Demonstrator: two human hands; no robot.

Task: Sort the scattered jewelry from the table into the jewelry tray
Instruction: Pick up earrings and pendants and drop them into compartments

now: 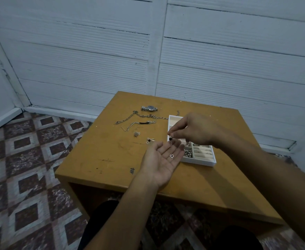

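My right hand (193, 129) pinches the top of a dangling earring (170, 147) with a black bead and a small heart at its end. The heart rests on the fingers of my left hand (161, 159), which lies palm up and open beneath it. Both hands hover at the left edge of the white jewelry tray (212, 162), whose compartments hold beads and rings. On the wooden table (103, 159) lie a matching earring (149, 140), a small clasp piece (136, 134), a bracelet with a dark bar (139, 123), a long chain (141, 117) and a wristwatch (149, 108).
The small table stands against a white slatted wall (148, 51). Patterned tiled floor (22, 168) lies to the left. My dark-clad knees (101, 228) are below the table's near edge. A black hash mark (132, 170) is drawn on the tabletop.
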